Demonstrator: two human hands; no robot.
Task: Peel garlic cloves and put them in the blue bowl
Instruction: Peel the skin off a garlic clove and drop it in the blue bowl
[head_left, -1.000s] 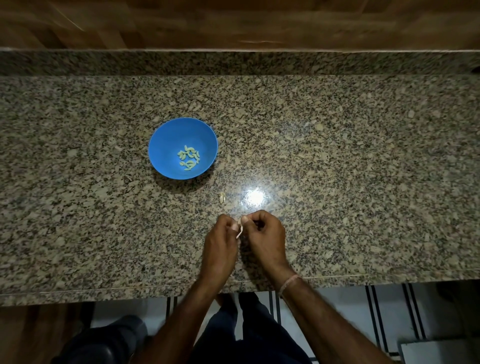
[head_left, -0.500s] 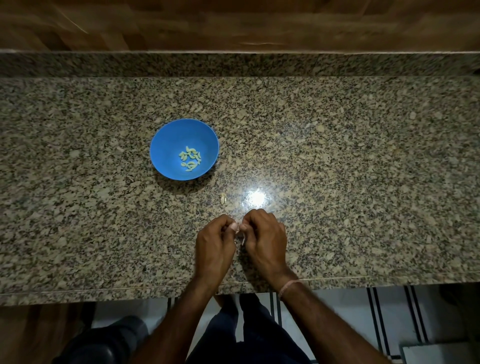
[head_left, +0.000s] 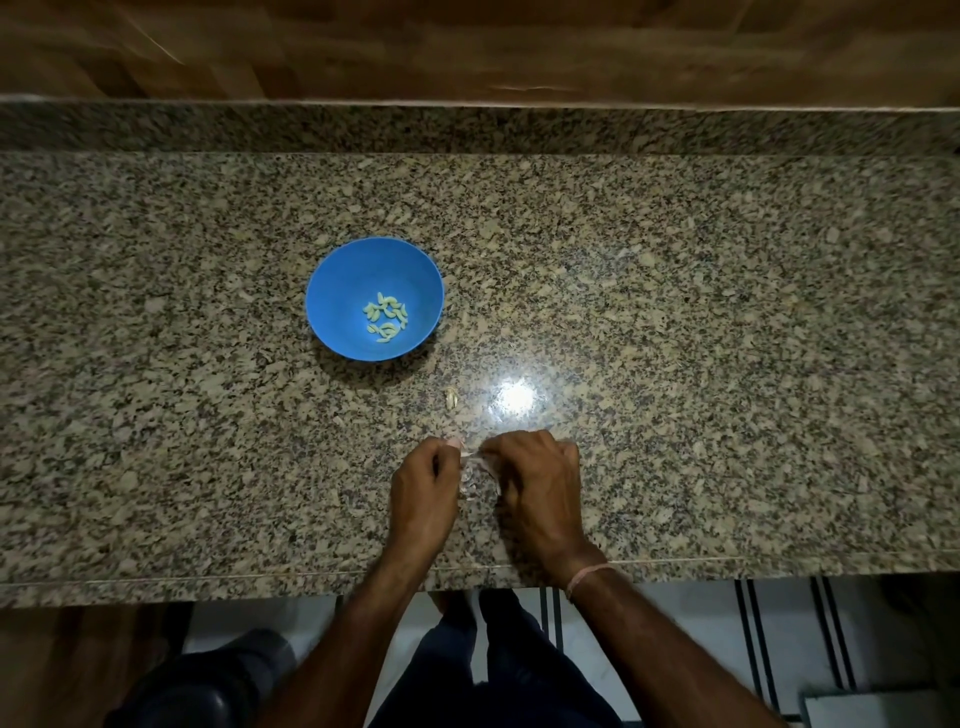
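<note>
A blue bowl (head_left: 340, 291) stands on the granite counter, up and to the left of my hands, with several pale peeled cloves (head_left: 386, 317) lying in its bottom. One small clove (head_left: 451, 398) lies loose on the counter between the bowl and my hands. My left hand (head_left: 423, 488) and my right hand (head_left: 535, 480) are curled close together near the front edge. Both pinch a small pale garlic clove with thin skin (head_left: 470, 456) between their fingertips. Most of it is hidden by the fingers.
The speckled granite counter (head_left: 727, 322) runs wide to both sides, with a raised back ledge and wood panelling behind. A bright lamp glare (head_left: 515, 400) sits just above my hands. Below the front edge I see my legs and a tiled floor.
Both hands have stayed at the same spot, working the clove. The long pale skin strip seen hanging between the fingers a second ago is now bunched and mostly hidden.
</note>
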